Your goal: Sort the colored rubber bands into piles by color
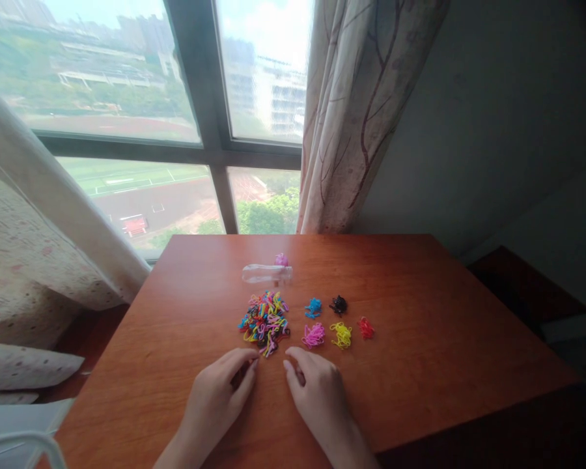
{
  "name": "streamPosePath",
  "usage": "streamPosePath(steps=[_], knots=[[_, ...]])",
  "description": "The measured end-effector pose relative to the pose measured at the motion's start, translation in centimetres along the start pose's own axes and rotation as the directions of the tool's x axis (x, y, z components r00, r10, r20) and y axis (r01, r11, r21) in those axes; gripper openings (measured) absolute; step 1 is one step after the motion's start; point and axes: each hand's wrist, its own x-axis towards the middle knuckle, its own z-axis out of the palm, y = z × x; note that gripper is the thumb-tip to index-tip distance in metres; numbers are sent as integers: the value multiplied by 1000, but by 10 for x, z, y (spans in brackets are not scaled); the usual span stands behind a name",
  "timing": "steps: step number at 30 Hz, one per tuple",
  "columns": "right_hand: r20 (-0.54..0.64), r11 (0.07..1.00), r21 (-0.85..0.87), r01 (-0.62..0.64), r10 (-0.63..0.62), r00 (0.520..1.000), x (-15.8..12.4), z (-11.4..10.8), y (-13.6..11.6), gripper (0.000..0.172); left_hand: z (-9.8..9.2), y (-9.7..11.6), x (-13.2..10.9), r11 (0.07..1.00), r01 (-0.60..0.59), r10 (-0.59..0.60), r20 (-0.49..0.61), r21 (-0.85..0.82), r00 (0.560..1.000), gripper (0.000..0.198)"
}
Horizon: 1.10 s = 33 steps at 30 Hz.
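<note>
A mixed heap of small coloured rubber bands [265, 320] lies on the wooden table, just beyond my hands. My left hand [224, 385] rests at the heap's near left edge, its thumb and forefinger slightly apart, with nothing visible between them. To the right, my right hand [318, 384] is loosely curled, a small gap between thumb and forefinger and no band seen there. Sorted by colour, separate little piles lie right of the heap: blue bands [313, 307], black bands [338, 304], pink bands [314, 335], yellow bands [342, 335] and red bands [366, 327].
Behind the heap lies a clear plastic container [266, 273], with a small pinkish-purple item [281, 259] beside it. The brown table [444, 352] stands against a window [219, 153] with patterned curtains [356, 111]. A white rail [24, 438] shows at lower left.
</note>
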Motion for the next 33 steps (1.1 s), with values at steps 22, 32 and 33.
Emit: streamPosePath(steps=[22, 32, 33], knots=[[60, 987, -152, -42, 52, 997, 17, 17, -34, 17, 5, -6, -4, 999, 13, -13, 0, -37, 1000, 15], [55, 979, -179, -94, 106, 993, 19, 22, -38, 10, 2, -1, 0, 999, 5, -5, -2, -35, 1000, 16], [52, 982, -166, -96, 106, 993, 19, 22, -37, 10, 2, -2, 0, 999, 6, -6, -2, -34, 1000, 16]])
